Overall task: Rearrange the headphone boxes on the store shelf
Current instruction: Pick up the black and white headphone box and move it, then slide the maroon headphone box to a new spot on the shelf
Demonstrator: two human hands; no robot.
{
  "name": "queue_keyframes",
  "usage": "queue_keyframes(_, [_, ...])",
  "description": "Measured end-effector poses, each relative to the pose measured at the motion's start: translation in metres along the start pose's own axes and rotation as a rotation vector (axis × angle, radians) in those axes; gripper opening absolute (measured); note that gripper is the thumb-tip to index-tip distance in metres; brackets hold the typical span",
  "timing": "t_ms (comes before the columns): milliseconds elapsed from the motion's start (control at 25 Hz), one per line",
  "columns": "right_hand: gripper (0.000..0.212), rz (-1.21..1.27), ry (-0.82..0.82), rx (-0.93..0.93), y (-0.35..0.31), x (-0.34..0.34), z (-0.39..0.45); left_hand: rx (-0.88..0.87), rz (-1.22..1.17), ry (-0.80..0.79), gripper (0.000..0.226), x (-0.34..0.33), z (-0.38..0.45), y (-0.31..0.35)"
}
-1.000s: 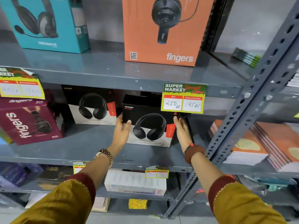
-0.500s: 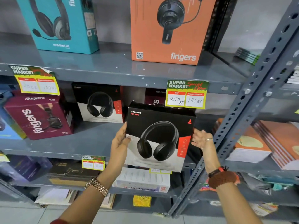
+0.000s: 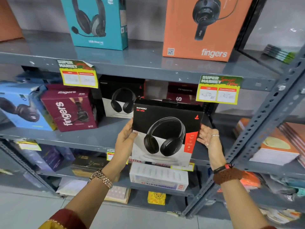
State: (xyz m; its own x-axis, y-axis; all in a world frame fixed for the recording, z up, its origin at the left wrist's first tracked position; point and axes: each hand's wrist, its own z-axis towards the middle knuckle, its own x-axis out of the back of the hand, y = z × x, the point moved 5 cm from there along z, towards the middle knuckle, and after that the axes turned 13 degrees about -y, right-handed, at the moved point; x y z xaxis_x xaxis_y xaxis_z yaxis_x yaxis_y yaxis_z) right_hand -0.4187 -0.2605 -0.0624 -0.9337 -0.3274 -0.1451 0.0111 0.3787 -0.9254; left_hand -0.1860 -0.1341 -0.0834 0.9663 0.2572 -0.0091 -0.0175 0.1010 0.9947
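A camera on the person's head looks forward and down at the grey shelf. It is so close that the black headphone box fills the middle, with the left hand at 7 o'clock and the right hand at 4.

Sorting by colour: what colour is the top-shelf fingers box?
The fingers box is orange, head view.

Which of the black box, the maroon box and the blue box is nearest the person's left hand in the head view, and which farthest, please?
1. The black box: held by the left hand, on its right.
2. The maroon box: on the middle shelf, up and left of the hand.
3. The blue box: farther left, beside the maroon box.
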Motion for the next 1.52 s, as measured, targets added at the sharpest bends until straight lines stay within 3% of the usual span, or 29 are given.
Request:
queue_keyframes(160, [0.048, -0.058, 0.01, 0.056, 0.009, -0.067, 0.041, 0.031, -0.014, 0.045, 0.057, 0.071, 0.013, 0.005])
queue_keyframes(280, [0.032, -0.073, -0.055, 0.107, 0.009, -0.119, 0.079, 0.112, 0.005, 0.038, 0.058, 0.129, 0.037, 0.0])
queue_keyframes(360, [0.03, -0.191, -0.031, 0.093, 0.005, -0.149, 0.1, 0.157, 0.013, 0.014, 0.061, 0.164, 0.053, -0.006])
queue_keyframes(400, [0.03, -0.459, 0.05, 0.098, 0.018, -0.146, 0.118, 0.182, 0.016, -0.004, 0.065, 0.176, 0.061, -0.009])
queue_keyframes(440, [0.033, -0.487, 0.048, 0.085, 0.057, -0.123, 0.173, 0.211, 0.015, -0.019, 0.066, 0.187, 0.068, -0.012])
queue_keyframes(480, [0.037, -0.596, 0.003, -0.031, 0.097, -0.107, 0.201, 0.233, 0.024, -0.031, 0.067, 0.197, 0.075, -0.014])
queue_keyframes(520, [0.038, -0.53, 0.044, -0.189, 0.126, -0.105, 0.213, 0.245, 0.037, -0.043, 0.067, 0.205, 0.083, -0.016])
queue_keyframes(600, [0.054, -0.737, 0.066, -0.304, 0.126, -0.13, 0.177, 0.265, 0.063, -0.069, 0.067, 0.219, 0.096, -0.022])
queue_keyframes(640, [0.056, -0.925, 0.002, -0.303, 0.108, -0.151, 0.149, 0.266, 0.073, -0.085, 0.068, 0.223, 0.1, -0.025])
queue_keyframes(720, [0.055, -1.262, 0.093, -0.371, 0.053, -0.215, 0.086, 0.261, 0.067, -0.139, 0.067, 0.231, 0.104, -0.031])
queue_keyframes(760, [0.055, -1.187, 0.182, -0.327, 0.035, -0.232, 0.071, 0.253, 0.05, -0.171, 0.065, 0.235, 0.103, -0.033])
queue_keyframes(800, [0.055, -0.821, 0.272, -0.214, 0.032, -0.237, 0.073, 0.239, 0.03, -0.185, 0.063, 0.235, 0.101, -0.033])
queue_keyframes(840, [0.056, -0.563, 0.25, -0.027, 0.034, -0.247, 0.08, 0.226, 0.01, -0.182, 0.06, 0.238, 0.098, -0.032])
queue_keyframes(920, [0.059, -0.349, 0.445, 0.389, 0.031, -0.254, 0.074, 0.199, -0.027, -0.116, 0.055, 0.251, 0.089, -0.035])
queue_keyframes(1000, [0.063, -0.452, 0.568, 0.543, 0.029, -0.277, 0.064, 0.169, -0.074, -0.012, 0.052, 0.27, 0.077, -0.043])
queue_keyframes(1080, [0.063, -0.567, 0.574, 0.682, 0.028, -0.307, 0.054, 0.125, -0.102, 0.107, 0.05, 0.295, 0.063, -0.05])
queue_keyframes(1200, [0.058, -0.621, 0.285, 0.849, 0.028, -0.371, 0.055, 0.063, -0.099, 0.311, 0.048, 0.339, 0.043, -0.049])
queue_keyframes(1280, [0.051, -0.581, 0.039, 0.832, 0.029, -0.409, 0.061, 0.033, -0.103, 0.38, 0.047, 0.36, 0.037, -0.039])
queue_keyframes(1360, [0.052, -0.512, -0.134, 0.696, 0.03, -0.439, 0.068, 0.021, -0.102, 0.389, 0.045, 0.373, 0.036, -0.028])
queue_keyframes(1520, [0.058, -0.39, -0.145, 0.336, 0.035, -0.454, 0.088, 0.142, -0.073, 0.309, 0.046, 0.382, 0.046, -0.017])
